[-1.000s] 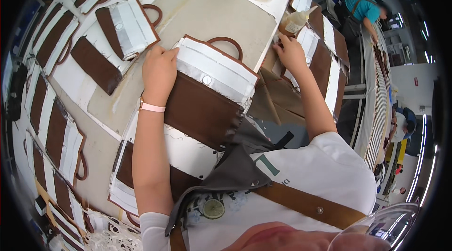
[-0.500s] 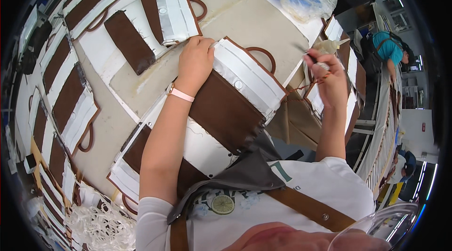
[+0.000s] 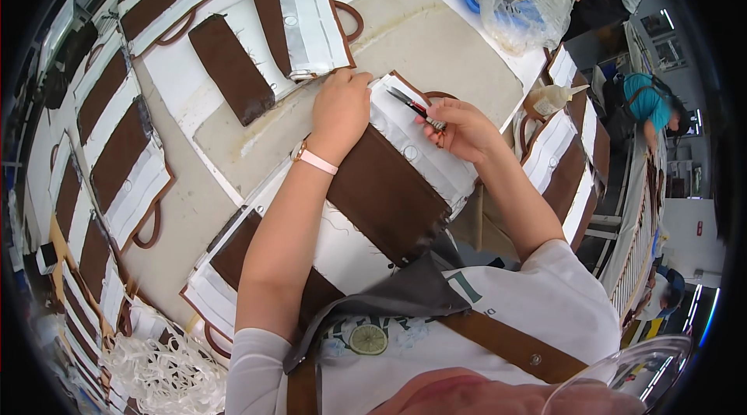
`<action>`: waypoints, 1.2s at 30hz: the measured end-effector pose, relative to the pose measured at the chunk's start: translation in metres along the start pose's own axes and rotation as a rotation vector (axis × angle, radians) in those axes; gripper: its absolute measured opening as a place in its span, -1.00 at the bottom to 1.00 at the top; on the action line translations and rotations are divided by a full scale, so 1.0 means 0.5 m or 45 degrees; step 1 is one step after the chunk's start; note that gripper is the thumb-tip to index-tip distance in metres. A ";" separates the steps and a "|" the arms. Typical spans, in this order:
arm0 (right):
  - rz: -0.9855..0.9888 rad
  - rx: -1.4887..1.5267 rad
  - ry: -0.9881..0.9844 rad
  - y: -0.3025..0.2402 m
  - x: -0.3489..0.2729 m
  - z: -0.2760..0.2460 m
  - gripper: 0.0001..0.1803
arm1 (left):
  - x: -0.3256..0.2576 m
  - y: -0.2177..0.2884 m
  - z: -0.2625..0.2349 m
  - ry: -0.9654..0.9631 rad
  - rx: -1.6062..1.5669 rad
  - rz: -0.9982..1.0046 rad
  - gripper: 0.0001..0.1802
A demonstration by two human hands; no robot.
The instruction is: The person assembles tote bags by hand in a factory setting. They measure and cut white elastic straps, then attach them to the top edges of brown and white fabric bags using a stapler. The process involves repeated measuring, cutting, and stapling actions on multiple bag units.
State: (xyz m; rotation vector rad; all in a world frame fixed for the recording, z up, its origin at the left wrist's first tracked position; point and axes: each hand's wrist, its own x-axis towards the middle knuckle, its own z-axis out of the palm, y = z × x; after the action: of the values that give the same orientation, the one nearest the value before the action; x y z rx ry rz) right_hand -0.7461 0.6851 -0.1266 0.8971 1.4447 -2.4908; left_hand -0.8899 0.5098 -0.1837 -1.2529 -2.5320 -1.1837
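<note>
A brown and white bag piece (image 3: 385, 189) lies slanted in front of me, with a silvery-white band, a round snap and a brown loop handle (image 3: 442, 94). My left hand (image 3: 341, 113) rests at its upper left corner, fingers closed together over the edge; the fingertips are partly hidden. Pinched in my right hand (image 3: 465, 131) is a small pair of pointed thread snips (image 3: 406, 99) with a dark blade and red-black grip. Their tip hovers over the white band near the upper corner. Beneath this piece, another bag piece (image 3: 237, 247) reaches out to the left.
Another bag piece (image 3: 311, 26) lies just beyond my left hand. Several more line the table's left side. A glue bottle (image 3: 548, 100) stands at right beside stacked pieces. Plastic bags (image 3: 521, 6) sit in a blue basket at the back. White strips (image 3: 167, 372) are heaped lower left; co-workers stand at right.
My right hand has swung left from beyond the bag's right edge to over its white band, bringing the snips along. The left hand keeps its place on the bag piece; the view has shifted slightly.
</note>
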 end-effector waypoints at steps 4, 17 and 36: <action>0.106 -0.145 -0.084 -0.017 0.022 -0.014 -0.76 | 0.003 0.003 0.000 0.042 -0.117 -0.053 -0.75; 0.010 -0.248 -0.200 -0.021 -0.055 0.035 -0.84 | 0.039 0.042 -0.078 -0.293 -0.993 -0.444 -0.75; -0.654 -1.158 0.279 0.001 -0.053 0.106 -0.66 | 0.039 0.064 -0.096 -0.293 -1.180 -0.452 -0.78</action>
State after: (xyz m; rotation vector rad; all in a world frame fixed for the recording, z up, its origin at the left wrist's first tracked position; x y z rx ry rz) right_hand -0.7473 0.6363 -0.0931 0.6489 2.7885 -1.6002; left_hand -0.8922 0.5022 -0.1232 -1.0904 -2.4605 -2.6239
